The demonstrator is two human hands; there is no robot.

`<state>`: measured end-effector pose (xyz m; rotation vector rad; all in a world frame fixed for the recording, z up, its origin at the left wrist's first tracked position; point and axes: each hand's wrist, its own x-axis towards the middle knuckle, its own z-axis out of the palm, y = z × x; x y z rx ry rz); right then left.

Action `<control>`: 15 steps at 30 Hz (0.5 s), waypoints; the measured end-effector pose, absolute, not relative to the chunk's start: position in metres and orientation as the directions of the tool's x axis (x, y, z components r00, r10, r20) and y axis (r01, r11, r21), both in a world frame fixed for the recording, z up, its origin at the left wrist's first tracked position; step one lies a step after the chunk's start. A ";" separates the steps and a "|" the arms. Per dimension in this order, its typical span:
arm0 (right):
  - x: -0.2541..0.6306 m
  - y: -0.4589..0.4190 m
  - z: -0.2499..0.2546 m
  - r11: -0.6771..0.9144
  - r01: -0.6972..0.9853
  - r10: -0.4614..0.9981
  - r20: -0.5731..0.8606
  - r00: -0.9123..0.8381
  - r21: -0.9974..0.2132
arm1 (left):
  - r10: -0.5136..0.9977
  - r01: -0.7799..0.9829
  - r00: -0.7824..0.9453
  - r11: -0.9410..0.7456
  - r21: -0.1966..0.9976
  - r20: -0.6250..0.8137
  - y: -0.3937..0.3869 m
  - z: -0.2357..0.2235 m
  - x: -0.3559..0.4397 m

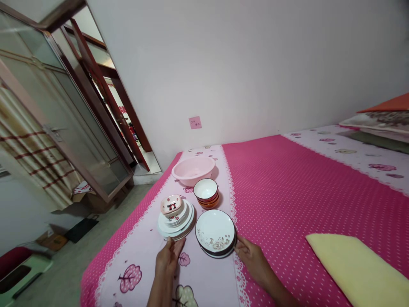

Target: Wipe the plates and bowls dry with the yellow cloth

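A stack of white plates (191, 222) stands on the bed, with a small cartoon-printed square bowl (171, 205) on top. My left hand (168, 258) is at its near edge, thumb and fingers apart, touching or almost touching the rim. To the right lies a short stack of dark-rimmed plates (214, 230); the top one has a brown flower print. My right hand (251, 256) pinches the right rim of that stack, some fingertips hidden by the edge. Just behind are nested red and orange bowls (207, 194), white inside.
A pink basin (193, 170) sits behind the bowls, near the wall. A folded yellow cloth (358, 264) lies at the right on the pink dotted bedspread (271, 187). Pillows (383, 121) are piled at the far right. The bed's edge drops to the floor on the left.
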<state>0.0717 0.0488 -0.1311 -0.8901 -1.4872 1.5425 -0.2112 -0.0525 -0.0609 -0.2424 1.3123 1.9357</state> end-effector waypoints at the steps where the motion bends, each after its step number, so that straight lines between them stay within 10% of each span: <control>1: 0.073 0.049 -0.131 -0.001 -0.080 0.893 0.035 -0.448 -0.997 | 0.487 -0.682 -0.684 -0.164 0.713 -0.543 -0.054 -0.060 -0.216; 15: 0.073 0.067 -0.118 -0.119 -0.117 0.763 -0.015 -0.646 -0.986 | 0.483 -0.306 -0.831 0.016 0.952 -0.276 -0.062 -0.082 -0.164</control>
